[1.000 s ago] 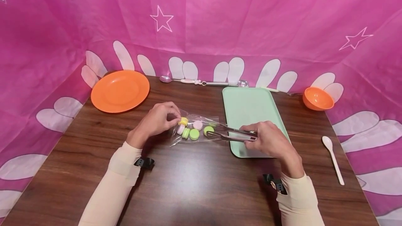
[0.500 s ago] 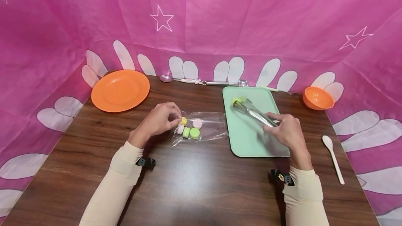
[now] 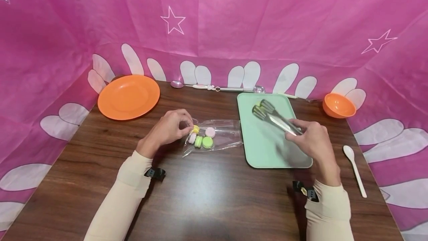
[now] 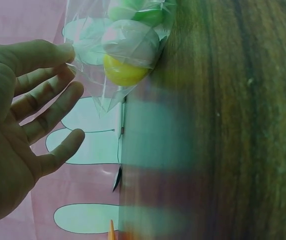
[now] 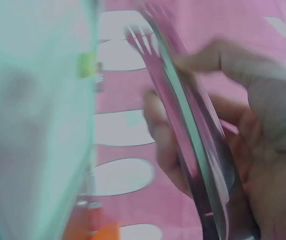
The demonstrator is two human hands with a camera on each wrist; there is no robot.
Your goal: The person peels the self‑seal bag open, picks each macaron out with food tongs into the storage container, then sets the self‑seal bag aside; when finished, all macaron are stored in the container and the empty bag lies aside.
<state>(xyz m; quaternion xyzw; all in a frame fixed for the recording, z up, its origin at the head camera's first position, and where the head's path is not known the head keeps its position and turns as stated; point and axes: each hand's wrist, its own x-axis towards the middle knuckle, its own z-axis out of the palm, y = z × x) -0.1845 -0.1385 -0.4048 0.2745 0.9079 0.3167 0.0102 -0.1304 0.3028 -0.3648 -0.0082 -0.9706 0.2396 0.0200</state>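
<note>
My left hand [image 3: 172, 125] pinches the corner of a clear plastic bag [image 3: 229, 135] between thumb and index finger, its other fingers spread in the left wrist view. Inside the bag lie several macarons: a yellow one [image 4: 125, 72], pink ones [image 3: 210, 132] and green ones [image 3: 207, 142]. Metal tongs [image 3: 280, 122] are gripped by my right hand [image 3: 314, 138] above a mint green tray [image 3: 264, 151]. Their slotted ends are spread apart with nothing between them. A green macaron [image 5: 87, 65] sits on the tray's far part, mostly hidden behind the tongs in the head view.
At the back left is an orange plate [image 3: 128, 97]; an orange bowl [image 3: 339, 105] stands back right. A spoon [image 3: 177, 84] and a metal scoop [image 3: 234, 89] lie along the back edge. A white spoon [image 3: 355, 170] lies at the right.
The tongs have carried a green macaron out of the bag onto the tray and let it go, then drawn back to the right. My left hand has stayed at the bag.
</note>
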